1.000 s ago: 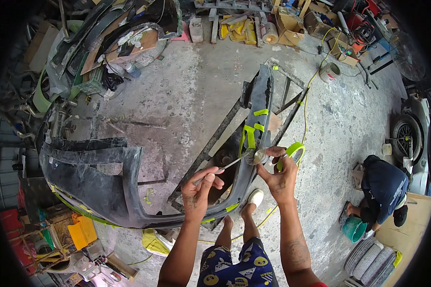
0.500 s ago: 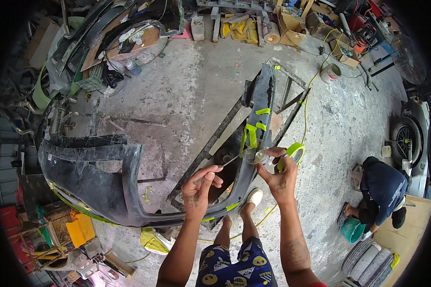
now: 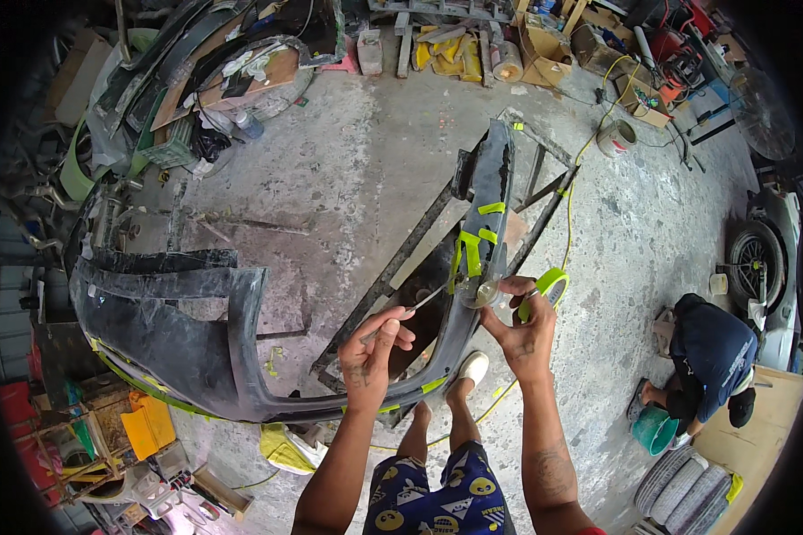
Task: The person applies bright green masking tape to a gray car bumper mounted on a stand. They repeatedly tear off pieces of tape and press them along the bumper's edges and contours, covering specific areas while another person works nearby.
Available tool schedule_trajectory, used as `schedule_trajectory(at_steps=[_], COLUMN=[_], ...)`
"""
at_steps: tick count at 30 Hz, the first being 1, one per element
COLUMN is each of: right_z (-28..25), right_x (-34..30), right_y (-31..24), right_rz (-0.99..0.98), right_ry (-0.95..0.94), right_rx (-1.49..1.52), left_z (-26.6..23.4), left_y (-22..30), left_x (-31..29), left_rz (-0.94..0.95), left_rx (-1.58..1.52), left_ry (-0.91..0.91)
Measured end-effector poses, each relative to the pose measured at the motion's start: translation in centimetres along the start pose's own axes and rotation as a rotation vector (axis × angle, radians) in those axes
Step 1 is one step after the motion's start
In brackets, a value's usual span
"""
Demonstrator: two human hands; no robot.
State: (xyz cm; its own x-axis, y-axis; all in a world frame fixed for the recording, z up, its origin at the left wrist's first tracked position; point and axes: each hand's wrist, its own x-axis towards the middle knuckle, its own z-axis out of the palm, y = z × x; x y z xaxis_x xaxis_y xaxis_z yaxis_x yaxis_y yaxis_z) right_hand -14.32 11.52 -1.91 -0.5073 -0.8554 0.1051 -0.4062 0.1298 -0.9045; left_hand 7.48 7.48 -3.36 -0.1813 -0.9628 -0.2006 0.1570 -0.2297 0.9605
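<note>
A large black car bumper [image 3: 250,357] on a metal frame curves round in front of me, its right arm pointing away. Strips of yellow-green masking tape [image 3: 471,254] stick to that arm. Between thumb and fingers, my left hand [image 3: 370,352] pinches a thin stick [image 3: 429,298] whose tip points toward the taped part. Just across from it, my right hand [image 3: 525,334] is closed on a small clear cup [image 3: 487,292], held over the bumper's arm. A yellow-green tape roll [image 3: 555,283] also hangs at the fingers of this hand. What the cup holds is too small to make out.
The dark metal frame [image 3: 410,232] spreads over the concrete floor. A yellow cord [image 3: 569,236] runs along its right side. Another person [image 3: 709,352] bends over a green bucket [image 3: 655,431] at right, near stacked tires [image 3: 682,490]. More bumpers [image 3: 143,89] are piled at far left.
Both hands stay almost where they were. The stick's tip has shifted very slightly, and the person at right has bent a little lower.
</note>
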Motion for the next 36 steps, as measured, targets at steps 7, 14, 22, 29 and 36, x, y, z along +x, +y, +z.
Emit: schedule_trajectory(at_steps=[7,14,22,29,36], right_z=[-0.1,-0.3,-0.5,-1.2,-2.1], right_x=[-0.4,-0.8,-1.3,-2.6,-4.1], right_y=[0.0,-0.1,-0.7,0.4,0.2], right_rz=[0.002,0.067,0.134,0.116,0.18], right_ry=[0.019,0.015,0.024,0.076,0.109], right_rx=[-0.026,0.011,0.051,0.137,0.232], left_z=[-0.2,0.0,-0.2,0.3,0.5], left_y=[-0.2,0.1,-0.2,-0.1,-0.1], left_x=[-0.1,-0.3,-0.3,0.0,0.2], left_rz=[-0.001,-0.02,-0.06,-0.069,-0.05], left_rx=[0.005,-0.003,0.022,-0.045,-0.047], left_ry=[-0.004,0.021,0.03,0.059,0.095])
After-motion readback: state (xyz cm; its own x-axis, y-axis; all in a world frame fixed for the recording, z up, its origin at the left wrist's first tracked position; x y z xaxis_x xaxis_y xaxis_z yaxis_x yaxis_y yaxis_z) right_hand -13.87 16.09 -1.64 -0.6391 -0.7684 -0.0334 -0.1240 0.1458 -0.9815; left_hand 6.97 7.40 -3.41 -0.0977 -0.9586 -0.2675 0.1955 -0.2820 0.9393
